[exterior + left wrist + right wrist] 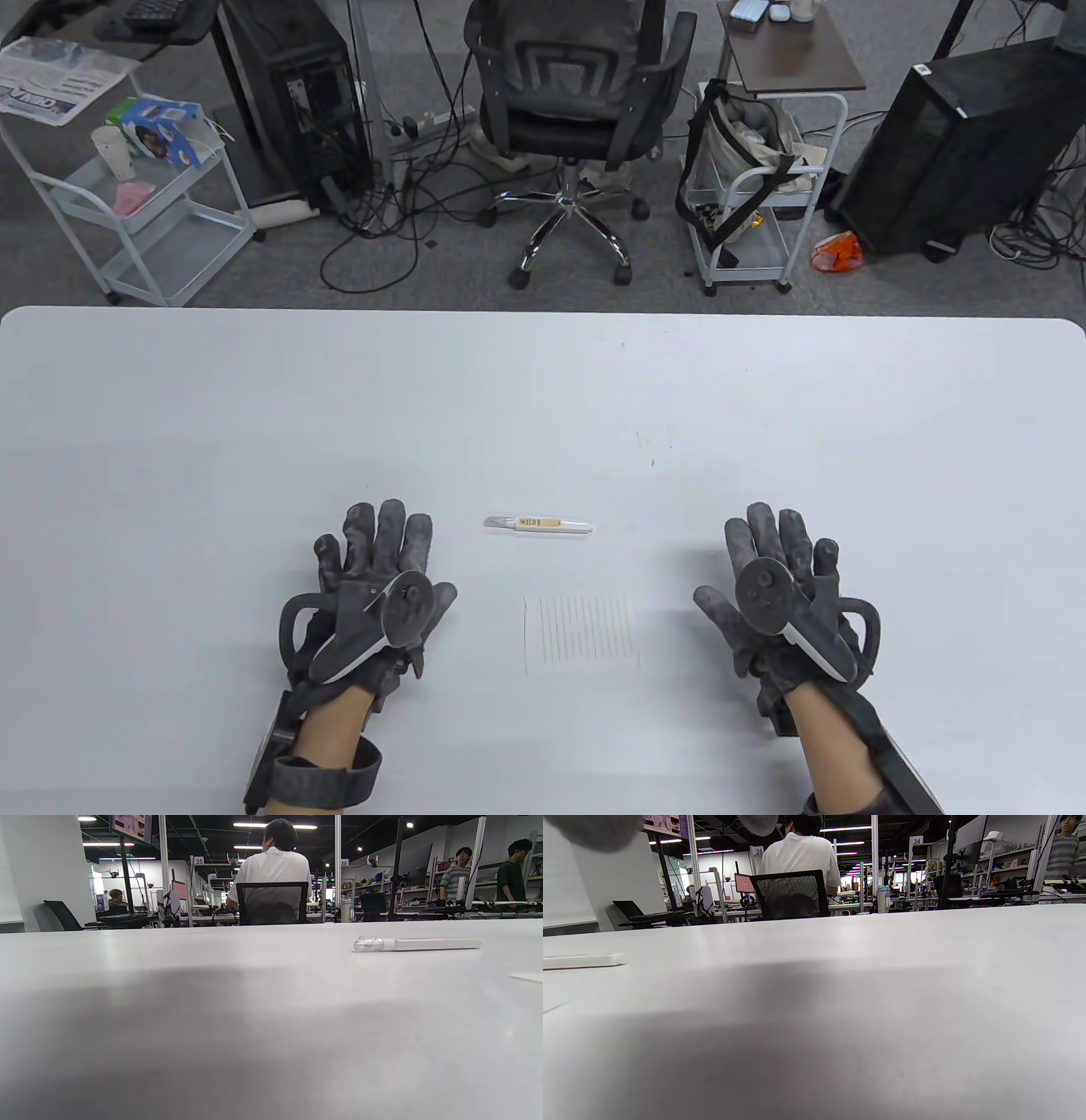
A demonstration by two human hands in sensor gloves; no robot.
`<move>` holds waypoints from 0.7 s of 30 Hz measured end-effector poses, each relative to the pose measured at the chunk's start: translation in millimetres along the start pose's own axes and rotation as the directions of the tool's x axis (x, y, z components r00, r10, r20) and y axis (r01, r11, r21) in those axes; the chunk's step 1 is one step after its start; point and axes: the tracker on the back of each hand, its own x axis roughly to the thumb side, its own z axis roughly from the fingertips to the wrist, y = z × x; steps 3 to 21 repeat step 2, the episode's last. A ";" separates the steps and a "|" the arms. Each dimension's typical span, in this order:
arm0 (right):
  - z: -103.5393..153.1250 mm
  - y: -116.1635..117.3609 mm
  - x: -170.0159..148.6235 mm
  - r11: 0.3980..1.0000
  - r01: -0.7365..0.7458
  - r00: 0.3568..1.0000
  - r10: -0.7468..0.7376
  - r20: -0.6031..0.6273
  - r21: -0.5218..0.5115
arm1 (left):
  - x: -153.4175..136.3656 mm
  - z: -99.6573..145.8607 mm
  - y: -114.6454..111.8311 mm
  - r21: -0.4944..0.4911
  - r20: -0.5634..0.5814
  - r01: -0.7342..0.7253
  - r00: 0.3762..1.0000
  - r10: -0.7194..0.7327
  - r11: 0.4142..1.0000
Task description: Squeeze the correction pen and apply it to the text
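A white correction pen (538, 525) with a clear cap lies flat on the white table (543, 390), its cap end to the left. It also shows in the left wrist view (418, 944) and at the left edge of the right wrist view (583, 961). A small paper with lines of text (581, 636) lies just in front of the pen. My left hand (373, 577) rests flat on the table, fingers spread, left of the paper. My right hand (785, 581) rests flat to the right. Both hands hold nothing.
Beyond the table's far edge stand an office chair (568, 110), two white carts (153, 212) (755, 204) and computer towers (293, 102). Only the pen and paper lie on the table.
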 end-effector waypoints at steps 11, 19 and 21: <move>0.1 0.1 0.0 1.000 0.000 1.000 0.000 0.000 0.000 | 0.4 -0.1 0.0 0.002 0.001 0.000 1.000 0.000 1.000; 0.1 0.1 0.0 1.000 0.000 1.000 0.000 0.000 0.000 | 0.4 -0.1 0.0 0.002 0.001 0.000 1.000 0.000 1.000; 0.1 0.1 0.0 1.000 0.000 1.000 0.000 0.000 0.000 | 0.4 -0.1 0.0 0.002 0.001 0.000 1.000 0.000 1.000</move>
